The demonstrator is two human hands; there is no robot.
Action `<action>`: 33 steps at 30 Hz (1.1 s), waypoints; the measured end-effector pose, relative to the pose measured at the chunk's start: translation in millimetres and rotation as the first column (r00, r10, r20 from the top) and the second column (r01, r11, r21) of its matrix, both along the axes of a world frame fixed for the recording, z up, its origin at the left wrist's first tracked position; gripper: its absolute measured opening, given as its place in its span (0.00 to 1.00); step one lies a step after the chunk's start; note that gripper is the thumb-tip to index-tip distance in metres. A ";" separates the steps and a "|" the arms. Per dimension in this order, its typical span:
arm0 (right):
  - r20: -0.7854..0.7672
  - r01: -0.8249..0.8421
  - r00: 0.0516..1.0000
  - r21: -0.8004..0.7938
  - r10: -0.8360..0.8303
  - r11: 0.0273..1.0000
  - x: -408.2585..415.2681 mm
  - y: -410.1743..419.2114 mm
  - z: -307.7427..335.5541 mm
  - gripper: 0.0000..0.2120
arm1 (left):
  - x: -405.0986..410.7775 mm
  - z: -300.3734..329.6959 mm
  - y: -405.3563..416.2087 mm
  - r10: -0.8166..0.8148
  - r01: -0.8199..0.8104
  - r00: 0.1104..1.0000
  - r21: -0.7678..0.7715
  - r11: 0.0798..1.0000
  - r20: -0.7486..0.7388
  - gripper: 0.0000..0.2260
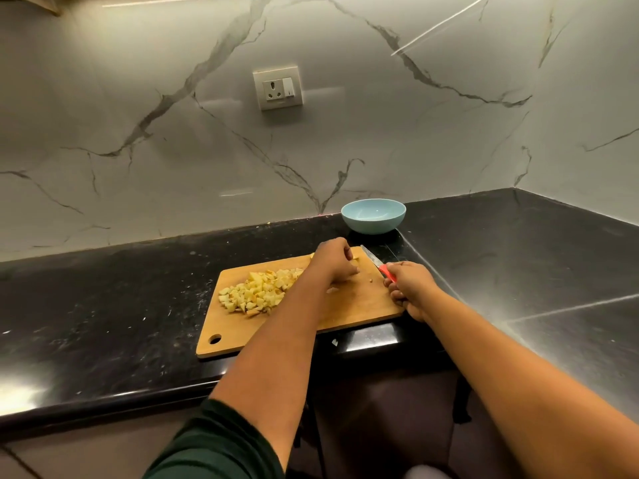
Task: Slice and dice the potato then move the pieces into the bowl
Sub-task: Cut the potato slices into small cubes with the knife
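— Head view: where is the potato?
— Diced potato pieces [257, 292] are heaped on a wooden cutting board [352, 302] on the black bench [103, 305]; the blue bowl [373, 216] stands behind it.
— And the hands?
— The right hand [409, 288] grips a red-handled knife [378, 264]; the left hand [333, 261] curls over a potato piece [355, 262].

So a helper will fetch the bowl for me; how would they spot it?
Look along the black counter to the marble wall. Just beyond the far right corner of the wooden board sits the bowl: pale blue, round, empty, the only dish there.
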State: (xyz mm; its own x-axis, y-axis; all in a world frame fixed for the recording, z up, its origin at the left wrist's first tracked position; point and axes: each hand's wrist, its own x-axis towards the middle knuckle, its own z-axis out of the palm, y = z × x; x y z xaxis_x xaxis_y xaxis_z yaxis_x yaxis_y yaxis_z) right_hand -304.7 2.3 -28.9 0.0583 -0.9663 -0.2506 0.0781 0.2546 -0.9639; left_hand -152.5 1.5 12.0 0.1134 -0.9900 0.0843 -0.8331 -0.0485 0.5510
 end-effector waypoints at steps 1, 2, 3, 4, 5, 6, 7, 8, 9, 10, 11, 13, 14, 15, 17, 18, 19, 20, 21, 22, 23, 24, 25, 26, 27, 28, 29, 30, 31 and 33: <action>-0.005 -0.002 1.000 0.000 0.002 1.000 0.7 0.9 1.1 0.08 | 3.3 -0.3 6.3 0.039 -0.042 0.994 -0.029 0.999 -0.103 0.10; -0.013 -0.004 1.000 0.004 0.004 1.000 0.6 1.4 1.6 0.08 | 6.2 -2.3 11.6 0.066 -0.073 0.978 -0.026 0.997 -0.199 0.10; -0.021 -0.005 1.000 0.008 0.005 1.000 0.3 1.8 2.2 0.08 | 8.5 -5.5 17.0 0.082 -0.085 0.961 -0.002 0.996 -0.265 0.09; -0.029 -0.003 1.000 0.008 0.004 1.000 0.3 2.5 3.0 0.08 | 10.4 -8.2 21.8 0.088 -0.083 0.956 0.030 0.996 -0.281 0.09; -0.039 0.000 0.999 0.004 0.000 1.000 0.1 2.8 3.5 0.08 | 11.6 -11.4 25.7 0.086 -0.075 0.963 0.050 0.996 -0.254 0.08; -0.055 0.002 0.998 -0.005 -0.002 1.000 0.2 3.9 3.9 0.08 | 12.4 -15.0 29.0 0.076 -0.068 0.976 0.043 0.997 -0.204 0.07; -0.078 0.002 0.997 -0.017 -0.004 1.000 0.5 5.0 4.2 0.08 | 12.6 -17.4 31.8 0.061 -0.060 0.988 0.010 0.998 -0.139 0.07; -0.104 0.001 0.995 -0.030 -0.004 1.000 1.4 6.1 4.5 0.07 | 12.1 -19.8 34.6 0.050 -0.053 0.996 -0.032 0.998 -0.077 0.08; -0.137 -0.003 0.991 -0.046 -0.003 0.999 2.3 8.5 5.6 0.07 | 11.8 -22.0 38.7 0.050 -0.053 0.998 -0.084 0.995 -0.031 0.09; -0.175 -0.012 0.985 -0.065 0.000 0.998 2.9 10.5 6.6 0.07 | 11.9 -24.4 41.8 0.057 -0.057 0.998 -0.132 0.990 -0.006 0.09; -0.224 -0.031 0.974 -0.090 0.010 0.995 2.6 13.8 8.4 0.07 | 12.0 -26.4 46.1 0.068 -0.065 0.998 -0.182 0.981 0.009 0.09; -0.357 -0.103 0.933 -0.160 0.040 0.982 1.7 21.7 14.7 0.07 | 12.7 -31.9 55.6 0.082 -0.064 0.995 -0.286 0.956 0.051 0.09; -0.433 -0.140 0.901 -0.217 0.033 0.966 0.5 27.7 19.6 0.07 | 13.0 -35.3 61.9 0.081 -0.049 0.993 -0.325 0.944 0.083 0.09; -0.508 -0.174 0.861 -0.286 0.005 0.942 -0.2 32.9 25.9 0.07 | 14.0 -38.7 67.2 0.077 -0.030 0.989 -0.348 0.937 0.123 0.10; -0.649 -0.224 0.755 -0.392 -0.095 0.892 -1.8 43.8 37.7 0.09 | 14.7 -44.4 79.1 0.048 0.021 0.980 -0.342 0.940 0.194 0.12; -0.716 -0.248 0.684 -0.405 -0.137 0.880 -1.9 48.8 43.4 0.10 | 14.7 -45.4 83.8 0.035 0.041 0.974 -0.329 0.943 0.223 0.13; -0.778 -0.271 0.607 -0.394 -0.161 0.878 -1.8 55.8 48.4 0.11 | 14.5 -45.2 87.2 0.024 0.056 0.969 -0.314 0.948 0.244 0.14; -0.814 -0.281 0.555 -0.374 -0.168 0.884 -0.9 63.0 51.1 0.11 | 15.3 -45.2 88.2 0.010 0.070 0.964 -0.291 0.954 0.264 0.15; -0.822 -0.272 0.544 -0.360 -0.165 0.893 0.1 71.6 49.9 0.10 | 15.5 -46.0 89.6 -0.005 0.084 0.958 -0.266 0.960 0.286 0.16; -0.810 -0.253 0.562 -0.360 -0.167 0.898 1.7 80.7 46.3 0.08 | 15.6 -46.8 89.5 -0.014 0.096 0.950 -0.250 0.964 0.311 0.17; -0.794 -0.229 0.581 -0.370 -0.179 0.900 3.3 89.8 39.3 0.07 | 15.1 -47.1 90.3 -0.021 0.106 0.943 -0.239 0.965 0.331 0.17; -0.788 -0.209 0.582 -0.384 -0.201 0.899 6.5 99.4 31.2 0.06 | 15.0 -46.9 91.5 -0.025 0.111 0.940 -0.234 0.966 0.341 0.17; -0.790 -0.201 0.568 -0.406 -0.232 0.892 10.0 107.1 23.4 0.06 | 15.0 -46.1 91.7 -0.026 0.114 0.938 -0.235 0.965 0.346 0.18; -0.790 -0.203 0.556 -0.431 -0.259 0.879 14.1 112.6 14.9 0.06 | 15.6 -46.0 92.2 -0.028 0.117 0.937 -0.238 0.964 0.347 0.18; -0.785 -0.208 0.552 -0.456 -0.281 0.865 17.6 115.9 7.8 0.06 | 15.4 -46.1 93.3 -0.028 0.118 0.939 -0.243 0.963 0.343 0.18; -0.784 -0.217 0.548 -0.468 -0.290 0.857 19.5 116.4 3.3 0.06 | 14.5 -45.6 93.8 -0.027 0.114 0.943 -0.248 0.962 0.333 0.17; -0.784 -0.218 0.546 -0.473 -0.295 0.853 21.8 117.4 -0.7 0.06 | 14.7 -46.2 95.2 -0.029 0.112 0.946 -0.240 0.964 0.324 0.17; -0.787 -0.216 0.540 -0.473 -0.299 0.854 22.8 117.8 -2.0 0.06 | 14.7 -46.2 95.3 -0.029 0.108 0.948 -0.236 0.966 0.317 0.17; -0.789 -0.214 0.534 -0.473 -0.303 0.855 24.5 118.1 -2.5 0.06 | 15.9 -46.9 95.3 -0.028 0.107 0.948 -0.236 0.966 0.316 0.17; -0.803 -0.216 0.504 -0.474 -0.318 0.854 25.7 117.9 -3.4 0.06 | 16.6 -47.7 95.0 -0.025 0.104 0.948 -0.235 0.966 0.318 0.18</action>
State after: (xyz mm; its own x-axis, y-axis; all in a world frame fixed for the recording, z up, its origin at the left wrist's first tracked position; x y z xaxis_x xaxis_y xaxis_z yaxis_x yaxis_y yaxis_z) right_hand -278.9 120.2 -32.3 0.0283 -0.9469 0.3202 -0.8214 -0.2046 -0.5324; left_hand -136.0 96.5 -35.7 -0.0214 -0.9378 0.3466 -0.9607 0.1153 0.2527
